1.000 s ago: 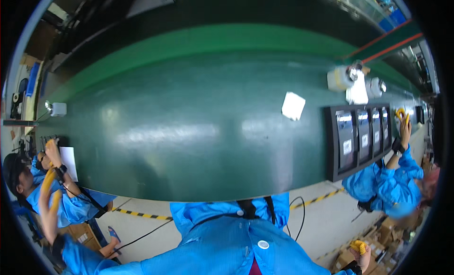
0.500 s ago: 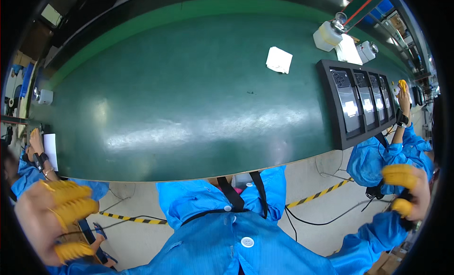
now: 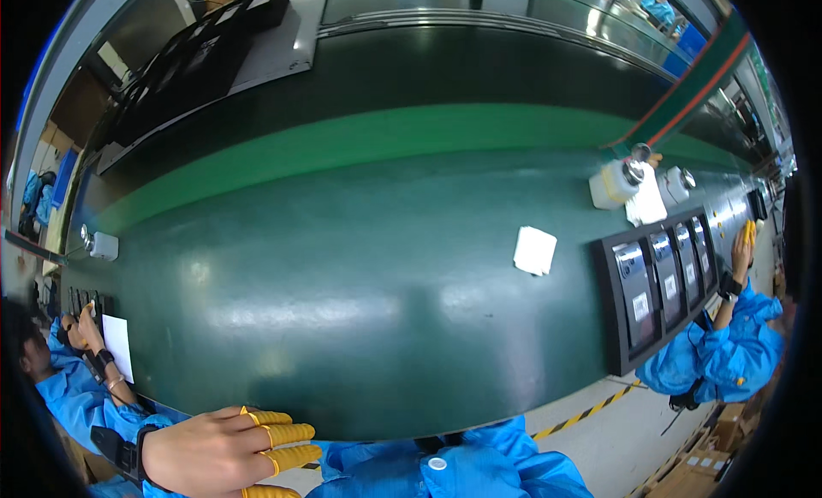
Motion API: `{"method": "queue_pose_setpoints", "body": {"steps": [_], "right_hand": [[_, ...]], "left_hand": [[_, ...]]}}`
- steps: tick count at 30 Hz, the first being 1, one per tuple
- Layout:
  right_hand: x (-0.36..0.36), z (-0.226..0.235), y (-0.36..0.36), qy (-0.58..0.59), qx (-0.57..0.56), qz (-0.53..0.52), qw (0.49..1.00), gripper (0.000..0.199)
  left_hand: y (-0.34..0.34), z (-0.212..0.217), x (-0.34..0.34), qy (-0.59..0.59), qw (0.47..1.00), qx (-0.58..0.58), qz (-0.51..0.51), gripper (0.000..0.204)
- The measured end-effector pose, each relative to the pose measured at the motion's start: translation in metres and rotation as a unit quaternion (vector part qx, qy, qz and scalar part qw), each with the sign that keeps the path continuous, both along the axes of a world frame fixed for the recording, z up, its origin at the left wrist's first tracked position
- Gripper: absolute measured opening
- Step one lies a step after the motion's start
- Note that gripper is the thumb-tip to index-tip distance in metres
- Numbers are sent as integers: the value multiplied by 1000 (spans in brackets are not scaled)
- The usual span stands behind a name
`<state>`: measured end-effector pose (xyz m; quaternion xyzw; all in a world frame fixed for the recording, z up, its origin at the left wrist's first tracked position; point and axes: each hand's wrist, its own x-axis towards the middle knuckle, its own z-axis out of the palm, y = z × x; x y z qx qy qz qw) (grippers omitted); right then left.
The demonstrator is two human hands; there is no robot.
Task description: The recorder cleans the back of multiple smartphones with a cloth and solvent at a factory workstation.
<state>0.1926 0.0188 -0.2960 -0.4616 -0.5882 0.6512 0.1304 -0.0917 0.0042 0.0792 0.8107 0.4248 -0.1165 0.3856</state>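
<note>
Inward comes your left hand [image 3: 224, 453], swinging from the far lower left half a second ago to the near edge of the green table [image 3: 385, 232]; your right hand, raised on the other side then, is out of view now. So for the right fingers, you get no call: I cannot tell how they stand.

Look at your left, though: back of the hand up, yellow-covered fingers [image 3: 289, 432] stretched out toward the right, slightly apart, nothing seen between them. Your thumb and palm are hidden, and whether those tips touch the table or sit just over its edge, I cannot tell. A black wristband [image 3: 120, 452] rides your wrist.

The table spreads right in front of you, nearest thing to that hand. Over on its right, well apart from your fingers, lies the black tray [image 3: 614, 303], four dark devices [image 3: 634, 280] side by side in its compartments. Just left of the tray, you have a white cloth [image 3: 535, 250]; behind the tray, a white bottle [image 3: 610, 188] with a metal top. To your left, a co-worker's hand [image 3: 89, 328] is busy beside a white sheet [image 3: 118, 348]; another co-worker's hand [image 3: 742, 251] reaches onto the table beyond the tray.
</note>
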Motion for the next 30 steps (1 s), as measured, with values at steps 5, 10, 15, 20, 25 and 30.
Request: {"method": "queue_pose_setpoints", "body": {"steps": [5, 10, 15, 20, 25, 30], "right_hand": [[-51, -46, 20, -72, 28, -62, 995, 25], [-57, -53, 20, -73, 2, -51, 996, 27], [-48, -52, 21, -74, -15, -34, 997, 29], [-33, -55, 25, -43, -12, -14, 999, 31], [-7, -58, 26, -27, 21, 33, 999, 34], [51, -32, 14, 234, -62, 100, 965, 36]], "left_hand": [[-1, -37, -28, -38, 995, 79, 36, 44], [11, -37, -55, 3, 999, 17, 32, 40], [13, -27, -83, 2, 999, 30, 25, 45], [-4, 1, -68, 73, 988, 100, 91, 48], [-34, -14, -54, -1, 981, 65, 183, 46], [-75, -47, -40, -79, 978, 64, 185, 44]]}}
